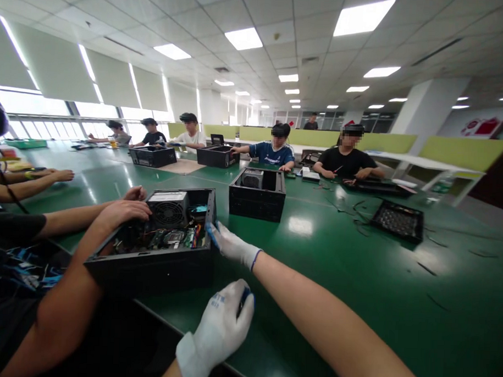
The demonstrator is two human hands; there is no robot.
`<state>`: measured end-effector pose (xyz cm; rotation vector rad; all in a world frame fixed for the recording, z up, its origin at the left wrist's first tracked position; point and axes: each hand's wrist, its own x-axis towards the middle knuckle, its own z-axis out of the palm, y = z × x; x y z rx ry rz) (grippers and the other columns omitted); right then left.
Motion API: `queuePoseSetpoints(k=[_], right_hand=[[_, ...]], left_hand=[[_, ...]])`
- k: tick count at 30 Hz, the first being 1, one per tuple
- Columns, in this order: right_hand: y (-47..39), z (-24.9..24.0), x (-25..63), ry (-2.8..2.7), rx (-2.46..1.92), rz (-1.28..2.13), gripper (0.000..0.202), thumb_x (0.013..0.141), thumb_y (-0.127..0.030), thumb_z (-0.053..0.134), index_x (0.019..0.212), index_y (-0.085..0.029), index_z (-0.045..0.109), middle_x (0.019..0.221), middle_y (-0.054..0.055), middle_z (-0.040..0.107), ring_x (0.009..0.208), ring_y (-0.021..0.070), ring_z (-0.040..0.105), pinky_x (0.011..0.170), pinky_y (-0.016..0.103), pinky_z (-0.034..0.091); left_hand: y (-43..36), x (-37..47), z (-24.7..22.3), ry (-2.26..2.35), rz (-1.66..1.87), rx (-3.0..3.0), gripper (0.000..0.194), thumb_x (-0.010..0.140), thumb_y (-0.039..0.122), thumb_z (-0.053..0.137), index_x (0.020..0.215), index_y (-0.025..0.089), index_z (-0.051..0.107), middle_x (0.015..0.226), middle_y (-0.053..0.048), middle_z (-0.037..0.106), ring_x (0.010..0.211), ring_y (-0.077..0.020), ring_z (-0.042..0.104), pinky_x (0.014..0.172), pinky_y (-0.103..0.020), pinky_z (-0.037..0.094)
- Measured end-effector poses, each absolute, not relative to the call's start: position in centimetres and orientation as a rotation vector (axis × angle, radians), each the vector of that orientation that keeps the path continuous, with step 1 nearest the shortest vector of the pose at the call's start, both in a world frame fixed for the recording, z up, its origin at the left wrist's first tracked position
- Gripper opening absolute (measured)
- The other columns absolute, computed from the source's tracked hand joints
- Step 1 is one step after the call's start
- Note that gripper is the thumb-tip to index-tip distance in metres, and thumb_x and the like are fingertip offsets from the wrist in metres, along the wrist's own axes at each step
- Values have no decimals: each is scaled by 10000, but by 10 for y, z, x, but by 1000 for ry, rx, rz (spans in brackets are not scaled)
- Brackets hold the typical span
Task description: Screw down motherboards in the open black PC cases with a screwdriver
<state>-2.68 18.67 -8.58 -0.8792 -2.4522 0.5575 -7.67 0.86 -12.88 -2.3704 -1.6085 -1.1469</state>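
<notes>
A black computer case (150, 262) lies open in front of me, with a power supply (168, 210), boards and coloured wires inside. My right hand (233, 245), in a white glove with blue fingertips, reaches from the right with stretched fingers resting against the case's right side. Nearer to me, my left hand (220, 322), gloved the same way, is curled closed above the table's edge. Something dark shows between its thumb and fingers, too little to name. A co-worker's bare hands (125, 209) are at the case's left side.
Across the green table (315, 267) stands another open case (257, 197). A black panel or tray (399, 221) lies to the right among loose cable pieces. Several co-workers sit along the far side with more cases. At lower left is a dark container of blue and white cables (30, 269).
</notes>
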Motion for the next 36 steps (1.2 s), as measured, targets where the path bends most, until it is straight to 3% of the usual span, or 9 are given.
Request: queuePoseSetpoints(k=[5, 8, 13, 17, 23, 27, 36], right_hand=[[223, -84, 17, -2467, -1275, 445, 973, 952, -732, 356, 1607, -20, 261, 1649, 249, 294, 1534, 340, 281, 1229, 415, 275], [262, -71, 52, -2439, -1490, 266, 970, 927, -642, 495, 1610, -6, 233, 1670, 269, 212, 1552, 390, 190, 1246, 466, 199], [325, -49, 88, -2394, -1700, -33, 927, 899, -535, 563, 1604, -26, 242, 1685, 249, 181, 1560, 386, 129, 1249, 476, 113], [356, -44, 92, -2408, -1760, -154, 867, 891, -546, 545, 1580, -76, 309, 1647, 217, 312, 1523, 357, 256, 1228, 486, 162], [365, -41, 85, -2415, -1765, -299, 710, 876, -539, 555, 1408, -70, 512, 1380, 238, 587, 1290, 360, 512, 1077, 452, 348], [347, -34, 91, -2457, -1731, -371, 595, 892, -540, 548, 1286, -97, 601, 1283, 231, 636, 1200, 355, 547, 966, 427, 403], [223, -24, 140, -2554, -1529, -539, 558, 994, -587, 400, 1163, -115, 644, 1096, 190, 700, 1045, 309, 595, 869, 382, 378]], left_hand=[[15, -81, -164, -1704, -1106, -2371, 126, 1009, 261, 461, 1038, 225, 579, 893, -44, 718, 786, -214, 728, 726, -346, 609], [12, -78, -181, -1661, -1096, -2359, 136, 1005, 273, 483, 1096, 221, 570, 934, -63, 711, 816, -220, 717, 750, -354, 588], [12, -75, -186, -1635, -1156, -2287, 179, 1010, 271, 481, 1172, 212, 528, 978, -75, 709, 826, -215, 714, 738, -347, 569], [15, -77, -181, -1743, -1126, -2370, 89, 1007, 257, 474, 1068, 230, 533, 891, -32, 675, 766, -198, 692, 690, -340, 537], [16, -77, -175, -1877, -1071, -2406, 78, 1016, 278, 467, 1008, 237, 533, 811, 3, 621, 697, -179, 651, 654, -337, 497], [16, -77, -174, -1888, -1086, -2394, 67, 1006, 267, 483, 993, 238, 541, 806, 6, 627, 695, -174, 653, 652, -324, 494], [14, -80, -167, -1888, -1095, -2423, 116, 1016, 290, 476, 965, 230, 561, 803, 2, 644, 699, -166, 650, 650, -303, 495]])
